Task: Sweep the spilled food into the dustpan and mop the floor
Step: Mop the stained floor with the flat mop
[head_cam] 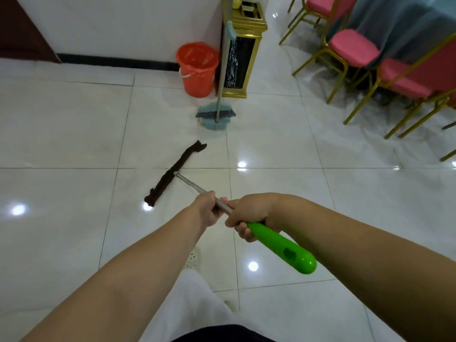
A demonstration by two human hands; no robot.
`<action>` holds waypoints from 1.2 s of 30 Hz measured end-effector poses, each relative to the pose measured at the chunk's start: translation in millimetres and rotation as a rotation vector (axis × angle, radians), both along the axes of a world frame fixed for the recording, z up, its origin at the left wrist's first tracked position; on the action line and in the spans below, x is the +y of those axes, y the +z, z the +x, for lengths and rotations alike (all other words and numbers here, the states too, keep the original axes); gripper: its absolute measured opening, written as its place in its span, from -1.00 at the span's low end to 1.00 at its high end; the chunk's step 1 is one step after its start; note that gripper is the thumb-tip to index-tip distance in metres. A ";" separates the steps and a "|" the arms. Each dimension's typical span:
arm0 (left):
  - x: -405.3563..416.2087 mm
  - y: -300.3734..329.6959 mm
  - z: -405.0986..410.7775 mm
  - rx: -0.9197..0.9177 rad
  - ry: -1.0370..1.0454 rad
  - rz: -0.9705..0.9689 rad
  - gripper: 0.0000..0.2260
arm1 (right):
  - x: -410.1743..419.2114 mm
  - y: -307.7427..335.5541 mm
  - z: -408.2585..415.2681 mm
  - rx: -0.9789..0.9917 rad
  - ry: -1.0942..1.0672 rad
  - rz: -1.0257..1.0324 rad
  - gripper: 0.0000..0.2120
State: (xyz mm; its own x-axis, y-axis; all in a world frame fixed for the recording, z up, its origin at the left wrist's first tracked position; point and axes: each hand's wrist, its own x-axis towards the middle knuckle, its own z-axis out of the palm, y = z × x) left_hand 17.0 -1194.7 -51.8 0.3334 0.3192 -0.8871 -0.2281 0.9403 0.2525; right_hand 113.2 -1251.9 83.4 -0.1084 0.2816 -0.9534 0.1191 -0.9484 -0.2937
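Two bare hands on one mop [197, 187]: the left hand [207, 208] grips the metal shaft further down, fingers curled round it; the right hand [249, 213] grips just behind it, fingers wrapped where the shaft meets the green handle [283, 248], whose rounded end sticks out toward the person. The hands are just beside each other on the shaft. Mop head [172, 174]: a long, dark cloth strip, lying flat on the white tiled floor [320, 193] ahead and to the left of the hands, set slantwise across a tile joint. Further on, near the wall: a broom with a grey pole [222, 70] leaning upright against a gold-trimmed bin [243, 58], its dark bristles resting in a pale blue dustpan [213, 119] on the floor. An orange bucket [197, 70] with a plastic liner stands just beside the bin, against the white wall with its black skirting. To the right, well apart from the mop: pink-cushioned chairs [352, 48] with gold frames, drawn up to a table [394, 25] under a grey-blue cloth. The floor between the mop head and the dustpan is glossy, with lamp reflections. A white trouser leg and a perforated shoe [192, 260] show below the arms.
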 end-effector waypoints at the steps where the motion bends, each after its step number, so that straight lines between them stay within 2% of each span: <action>1: -11.8 -0.9 -5.0 0.025 0.016 0.012 -0.86 | -9.2 -2.2 -3.1 0.002 0.034 -0.004 -0.54; 6: -69.8 -4.1 -28.9 0.156 0.067 0.024 -0.73 | -56.1 -11.8 -20.5 0.029 0.141 -0.028 -0.53; 11: -119.2 5.4 -44.3 0.174 0.132 -0.026 -0.77 | -95.9 -4.3 -27.4 0.086 0.225 -0.057 -0.55; 15: -147.3 18.7 -47.1 0.150 0.109 -0.081 -0.69 | -119.1 10.0 -20.3 0.143 0.210 -0.112 -0.61; 19: -171.3 31.9 -41.0 0.095 0.096 -0.103 -0.65 | -144.4 27.6 -10.7 0.169 0.115 -0.128 -0.54; 27: -203.7 44.1 -32.0 0.047 0.097 -0.109 -0.71 | -176.2 56.4 -4.1 0.128 0.171 -0.089 -0.53; 31: -205.0 39.6 -41.5 0.082 0.166 -0.100 -0.77 | -172.2 53.7 -22.4 0.092 0.222 -0.078 -0.53; 36: -187.2 29.8 -64.3 0.124 0.205 -0.046 -0.80 | -152.7 39.5 -46.9 0.106 0.156 -0.088 -0.52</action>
